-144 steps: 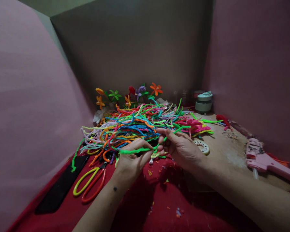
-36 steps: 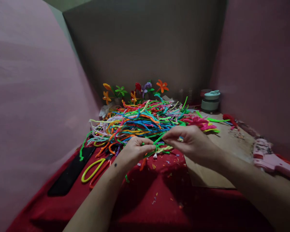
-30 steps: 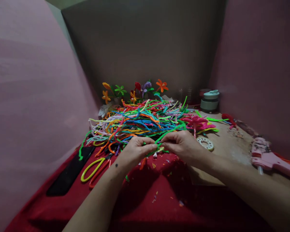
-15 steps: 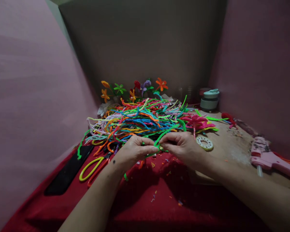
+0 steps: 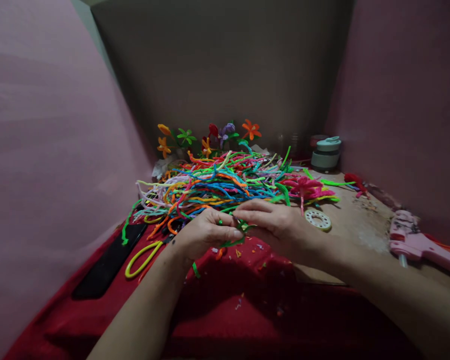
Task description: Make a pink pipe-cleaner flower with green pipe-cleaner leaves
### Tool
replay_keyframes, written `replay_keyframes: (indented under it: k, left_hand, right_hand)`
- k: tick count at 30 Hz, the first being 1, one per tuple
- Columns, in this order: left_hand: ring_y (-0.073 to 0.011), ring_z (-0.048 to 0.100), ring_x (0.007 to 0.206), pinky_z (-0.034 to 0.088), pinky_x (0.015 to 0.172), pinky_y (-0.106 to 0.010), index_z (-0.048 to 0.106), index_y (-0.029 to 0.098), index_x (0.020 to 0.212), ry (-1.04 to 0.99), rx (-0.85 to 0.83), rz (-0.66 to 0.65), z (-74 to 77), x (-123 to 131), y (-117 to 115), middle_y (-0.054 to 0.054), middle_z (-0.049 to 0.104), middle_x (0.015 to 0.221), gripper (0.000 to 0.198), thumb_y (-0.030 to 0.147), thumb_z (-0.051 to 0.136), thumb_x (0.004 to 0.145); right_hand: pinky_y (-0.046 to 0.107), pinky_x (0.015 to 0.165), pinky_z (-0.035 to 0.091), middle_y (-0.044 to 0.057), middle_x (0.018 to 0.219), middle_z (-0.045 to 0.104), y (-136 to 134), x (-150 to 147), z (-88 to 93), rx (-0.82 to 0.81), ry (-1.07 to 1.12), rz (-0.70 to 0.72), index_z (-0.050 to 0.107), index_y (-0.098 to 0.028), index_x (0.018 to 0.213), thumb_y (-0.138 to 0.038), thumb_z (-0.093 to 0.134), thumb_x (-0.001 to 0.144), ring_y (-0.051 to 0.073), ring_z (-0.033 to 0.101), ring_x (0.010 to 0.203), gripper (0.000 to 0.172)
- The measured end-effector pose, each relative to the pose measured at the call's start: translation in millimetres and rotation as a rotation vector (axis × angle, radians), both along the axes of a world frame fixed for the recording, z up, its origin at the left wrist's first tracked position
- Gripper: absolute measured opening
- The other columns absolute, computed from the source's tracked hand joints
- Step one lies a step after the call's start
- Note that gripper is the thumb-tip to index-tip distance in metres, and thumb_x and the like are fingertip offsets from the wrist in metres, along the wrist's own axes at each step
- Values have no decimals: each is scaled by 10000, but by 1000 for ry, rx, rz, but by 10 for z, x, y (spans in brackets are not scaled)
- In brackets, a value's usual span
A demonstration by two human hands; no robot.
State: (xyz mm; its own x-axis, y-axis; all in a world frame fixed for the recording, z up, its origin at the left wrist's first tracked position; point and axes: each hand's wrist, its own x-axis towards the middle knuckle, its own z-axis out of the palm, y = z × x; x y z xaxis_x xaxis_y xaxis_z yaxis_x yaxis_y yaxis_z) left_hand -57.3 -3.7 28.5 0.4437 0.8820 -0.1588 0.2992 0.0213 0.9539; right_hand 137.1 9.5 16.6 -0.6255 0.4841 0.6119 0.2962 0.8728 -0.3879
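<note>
My left hand (image 5: 202, 234) and my right hand (image 5: 275, 225) meet in front of a big heap of coloured pipe cleaners (image 5: 217, 187). Both pinch a green pipe cleaner (image 5: 240, 230) that is bent and twisted between the fingertips. The fingers of each hand are closed on it. Its far end runs back toward the heap. A pink pipe-cleaner flower (image 5: 305, 187) lies just beyond my right hand.
Yellow-and-orange scissors (image 5: 142, 255) and a black flat object (image 5: 105, 265) lie left on the red cloth (image 5: 225, 310). A white ring (image 5: 318, 219) and a pink glue gun (image 5: 416, 240) rest on brown board at right. Finished flowers (image 5: 210, 137) and a lidded jar (image 5: 325, 152) stand at the back.
My hands have drawn closer together. The green pipe cleaner, long and straight at first, is now bent and twisted into a small shape between my fingertips.
</note>
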Motion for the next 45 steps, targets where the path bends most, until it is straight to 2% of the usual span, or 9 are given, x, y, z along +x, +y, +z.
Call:
replay_keyframes:
  k: [4,7,10,15,20,24,30,33,45]
  left_hand:
    - [-50,236,452,149,448,-237,536,123,555,67,-15,-37,5,29,-14,56,333,476,261,333,631,678]
    - [-49,244,455,156,444,-230,539,121,581,59,-42,-57,9,55,-20,56,343,491,255,338,622,687]
    - [-48,255,451,165,441,-228,546,118,589,15,-43,-63,2,50,-12,53,359,486,236,316,627,689]
    - [-46,269,435,158,434,-231,560,112,596,-51,-92,-59,-26,18,6,46,382,479,189,268,638,671]
    - [-43,253,425,140,432,-236,537,119,569,-71,-125,-68,-16,-4,2,52,362,465,198,255,649,659]
    - [-44,238,421,131,433,-242,516,127,551,-62,-128,-77,-2,-10,-9,56,346,457,225,272,635,676]
    - [-52,238,455,157,452,-236,475,135,521,64,-1,-103,5,57,-27,60,327,476,305,335,623,697]
    - [-52,235,452,159,448,-235,444,139,505,93,5,-91,12,44,-23,61,314,477,339,354,606,710]
    - [-47,241,440,166,444,-238,411,139,471,82,6,-147,20,-24,0,63,306,466,365,331,631,691]
  right_hand:
    - [229,592,415,28,732,640,7,-16,38,-183,-17,8,689,-189,871,-119,550,769,124,574,647,186]
    - [209,554,391,13,645,625,2,-29,55,-337,30,-62,673,-149,719,-142,589,745,101,538,585,88]
    - [193,520,363,-9,585,571,-12,-40,62,-444,69,-102,642,-136,682,-167,585,756,84,478,551,98]
    - [190,511,336,-21,552,527,-31,-41,49,-382,106,-125,612,-135,632,-123,573,741,75,450,538,116]
    - [194,541,374,1,612,589,-1,1,69,-391,83,1,649,-135,692,-156,580,757,85,507,572,97]
    - [201,558,364,23,687,598,31,39,73,-173,-18,92,691,-155,807,-196,590,775,94,530,615,114]
    - [251,523,259,22,621,571,69,60,77,272,-360,-89,680,-188,718,-150,481,838,122,437,601,236]
    - [265,550,263,23,572,567,125,95,125,337,-383,-94,671,-187,683,-146,473,843,134,400,598,259]
    - [219,508,320,4,578,556,239,497,144,-211,-158,-143,662,-165,641,-279,523,793,98,440,538,235]
